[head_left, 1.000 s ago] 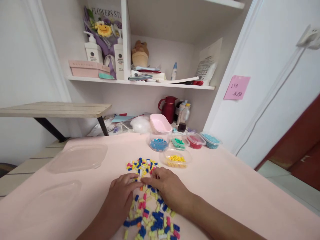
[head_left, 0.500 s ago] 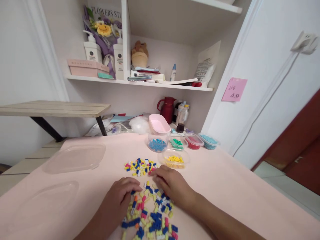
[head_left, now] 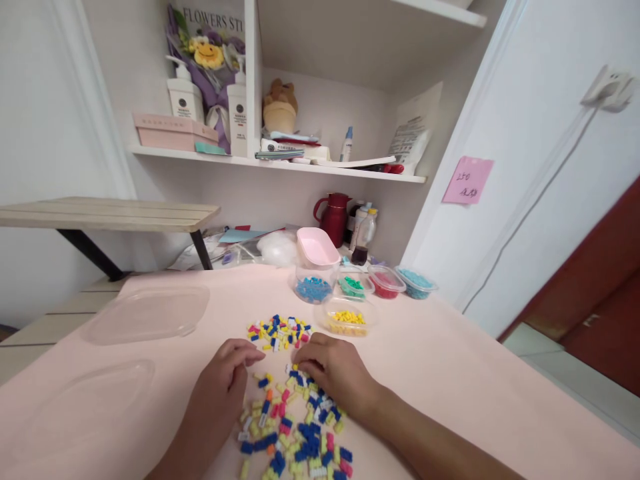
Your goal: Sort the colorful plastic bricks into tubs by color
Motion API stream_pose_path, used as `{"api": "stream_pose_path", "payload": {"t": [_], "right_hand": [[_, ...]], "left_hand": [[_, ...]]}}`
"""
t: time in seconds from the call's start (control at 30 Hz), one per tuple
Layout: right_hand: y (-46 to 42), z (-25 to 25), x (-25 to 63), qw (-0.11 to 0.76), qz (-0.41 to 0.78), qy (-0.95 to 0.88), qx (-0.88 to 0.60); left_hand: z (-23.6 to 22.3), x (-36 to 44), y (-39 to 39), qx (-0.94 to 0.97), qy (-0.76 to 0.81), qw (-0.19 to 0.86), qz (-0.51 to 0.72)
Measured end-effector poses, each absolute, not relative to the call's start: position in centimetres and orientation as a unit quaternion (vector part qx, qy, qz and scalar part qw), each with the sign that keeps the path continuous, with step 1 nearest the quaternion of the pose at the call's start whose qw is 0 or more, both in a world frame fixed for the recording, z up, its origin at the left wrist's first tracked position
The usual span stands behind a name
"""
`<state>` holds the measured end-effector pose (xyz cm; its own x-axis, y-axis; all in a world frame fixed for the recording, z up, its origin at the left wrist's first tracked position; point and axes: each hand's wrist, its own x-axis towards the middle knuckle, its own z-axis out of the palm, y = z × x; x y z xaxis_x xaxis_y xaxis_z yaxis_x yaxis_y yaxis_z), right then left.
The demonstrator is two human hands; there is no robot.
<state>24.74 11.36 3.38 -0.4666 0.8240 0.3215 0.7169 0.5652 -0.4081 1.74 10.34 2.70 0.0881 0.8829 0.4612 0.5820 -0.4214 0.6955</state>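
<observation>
My right hand (head_left: 334,368) is closed with its fingertips down on a small yellow building brick (head_left: 295,367) at the top of the nearer loose pile (head_left: 310,433). That pile mixes yellow, dark blue, white, pink and orange bricks. To the left of it, my left hand (head_left: 223,373) hovers close to the table, fingers loosely bent and apart from the thumb, nothing visible in them. Just beyond both hands lies a smaller heap of mixed bricks (head_left: 280,332). The palm side of each hand is hidden.
Clear tubs of yellow (head_left: 349,319), blue (head_left: 313,288), green (head_left: 355,285), red (head_left: 386,283) and light blue (head_left: 417,281) pieces stand behind. A pink tub (head_left: 319,247) rests behind the blue one. Transparent lids (head_left: 150,313) lie at left. A red jug (head_left: 334,219) stands under the shelf.
My left hand has drawn left and slightly away from the nearer pile, uncovering bricks there. My right hand's fingertips have moved from the far heap's edge down to the nearer pile's top.
</observation>
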Motion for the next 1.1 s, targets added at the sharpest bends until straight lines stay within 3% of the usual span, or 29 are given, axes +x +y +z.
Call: {"api": "stream_pose_path", "payload": {"t": [0.23,0.43,0.67,0.83,0.97,1.1], "right_hand": [[11.0,5.1,26.5,0.368,0.078,-0.811,-0.448],[12.9,7.1,31.5,0.422,-0.026,-0.736,-0.529],[14.4,6.2,34.7,0.377,-0.096,-0.704,-0.594],[12.6,6.3,31.1,0.376,0.032,-0.797,-0.471],[11.1,5.6,27.4,0.285,0.122,-0.875,-0.372],[10.7,4.6,25.6,0.219,0.112,-0.901,-0.357]], "left_hand": [[3.0,1.9,10.0,0.698,0.534,0.176,0.444],[2.6,1.8,10.1,0.706,0.547,0.180,0.413],[2.4,2.0,10.0,0.704,0.567,0.181,0.388],[2.5,2.5,9.7,0.732,0.547,0.205,0.352],[2.4,2.7,9.5,0.771,0.515,0.202,0.316],[2.4,2.8,9.4,0.781,0.504,0.190,0.317]]}}
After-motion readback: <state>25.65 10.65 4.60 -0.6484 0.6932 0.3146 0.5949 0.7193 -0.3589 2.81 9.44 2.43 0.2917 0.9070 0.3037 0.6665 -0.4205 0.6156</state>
